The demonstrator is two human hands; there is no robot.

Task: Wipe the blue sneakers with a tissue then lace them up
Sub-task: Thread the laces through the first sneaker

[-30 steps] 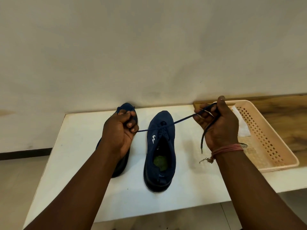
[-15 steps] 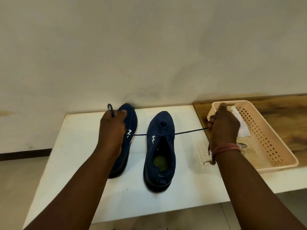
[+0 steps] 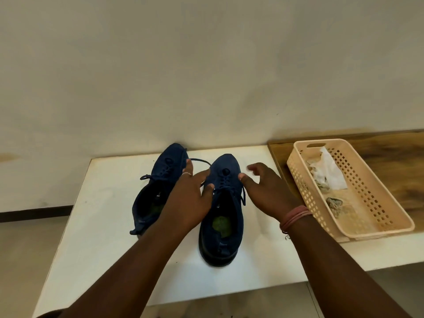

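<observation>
A plain cream wall backs a white rectangular desk point(image 3: 96, 226), with a wooden counter butted against its far right side. Two dark blue fabric sneakers stand side by side on the desk, toes to the wall. The left hand point(image 3: 190, 198) lies spread between them, its fingers point(image 3: 203, 177) straight and apart, the tips touching the inner flank of the right-side dark blue sneaker point(image 3: 223, 212); the left-side dark blue sneaker point(image 3: 158, 187) sits just under and beyond its knuckles. The right hand point(image 3: 266, 191) is open too, holding nothing, its thumb meeting the outer edge of the same shoe, its other fingers loosely fanned and somewhat blurred. Thin dark blue laces point(image 3: 199, 160) trail loose past the left fingertips.

These shoes look light and soft-sided; I would judge the uppers give under pressure, so the firmer sole edge or heel is the better hold. The laces are limp and slender, best pinched near their tips. Well right of the right fingers, a beige perforated plastic basket point(image 3: 376, 228) holds a crumpled white tissue point(image 3: 328, 171).
</observation>
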